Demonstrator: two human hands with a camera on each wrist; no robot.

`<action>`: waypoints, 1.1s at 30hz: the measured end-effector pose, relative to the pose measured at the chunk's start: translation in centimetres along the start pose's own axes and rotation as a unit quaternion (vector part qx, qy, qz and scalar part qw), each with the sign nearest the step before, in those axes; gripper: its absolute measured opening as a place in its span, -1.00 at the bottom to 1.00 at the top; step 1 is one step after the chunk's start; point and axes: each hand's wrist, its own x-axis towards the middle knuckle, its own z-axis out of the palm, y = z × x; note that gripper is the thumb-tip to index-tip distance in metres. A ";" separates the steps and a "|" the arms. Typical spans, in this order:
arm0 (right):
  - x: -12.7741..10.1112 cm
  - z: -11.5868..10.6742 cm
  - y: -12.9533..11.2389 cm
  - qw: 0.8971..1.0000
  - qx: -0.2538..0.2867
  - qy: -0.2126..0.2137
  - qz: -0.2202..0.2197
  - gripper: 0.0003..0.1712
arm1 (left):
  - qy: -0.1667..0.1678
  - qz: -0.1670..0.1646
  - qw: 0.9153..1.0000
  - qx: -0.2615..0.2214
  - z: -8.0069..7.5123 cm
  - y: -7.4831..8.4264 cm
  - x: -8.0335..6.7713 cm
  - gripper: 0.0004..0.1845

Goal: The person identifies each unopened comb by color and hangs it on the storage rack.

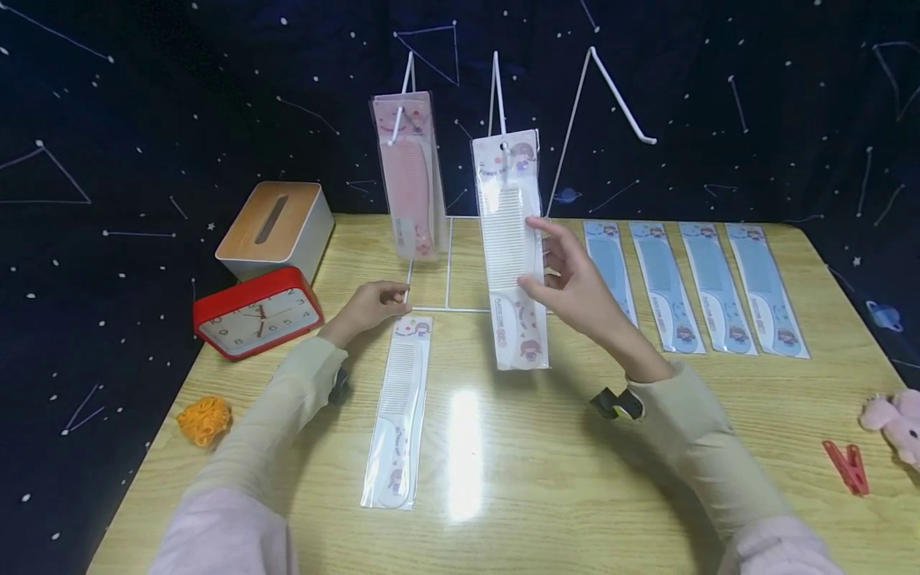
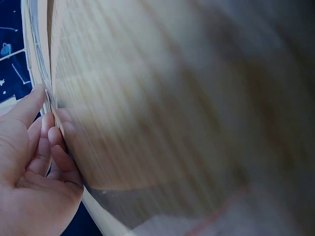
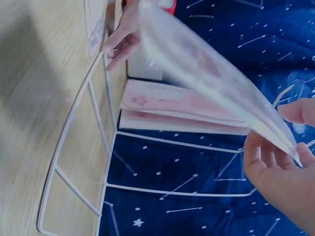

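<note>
In the head view my right hand (image 1: pixel 578 279) pinches the right edge of a white comb in a clear bag (image 1: pixel 505 247), thumb in front. The bag hangs upright at the tip of the middle hook (image 1: pixel 499 92) of a white wire rack (image 1: pixel 449 263); whether the hook passes through its hole, I cannot tell. In the right wrist view the bag (image 3: pixel 206 73) slants from the fingers. My left hand (image 1: pixel 370 310) grips the front left corner of the rack's base. Just before it, another bagged white comb (image 1: pixel 397 411) lies on the table. Bagged pink combs (image 1: pixel 407 180) hang from the left hook.
Several bagged blue combs (image 1: pixel 707 287) lie in a row at the right. The right hook (image 1: pixel 621 92) carries nothing. At the left are a tissue box (image 1: pixel 276 228), a red clock (image 1: pixel 259 315) and orange yarn (image 1: pixel 204 421). A red clip (image 1: pixel 848 467) and pink plush toy (image 1: pixel 898 423) lie right.
</note>
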 end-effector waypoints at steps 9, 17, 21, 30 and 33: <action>4.7 0.1 2.9 1.000 -0.007 -0.010 0.014 -0.19 | 0.001 0.007 1.000 0.015 0.0 -0.2 0.0 -0.51; 7.2 -0.1 4.7 0.998 0.009 -0.027 0.049 -0.20 | 0.000 0.003 1.000 0.012 0.0 -0.4 0.1 -0.50; 7.4 -0.2 5.3 0.996 -0.006 -0.037 0.076 -0.20 | 0.003 0.000 1.000 0.008 0.1 -0.4 0.2 -0.51; 6.6 -0.1 6.4 0.993 -0.024 -0.037 0.113 -0.25 | 0.002 0.002 1.000 -0.001 0.0 -0.4 0.2 -0.51; 6.1 0.1 6.5 0.992 -0.039 -0.027 0.119 -0.27 | -0.001 0.002 1.000 -0.003 0.0 -0.4 0.1 -0.51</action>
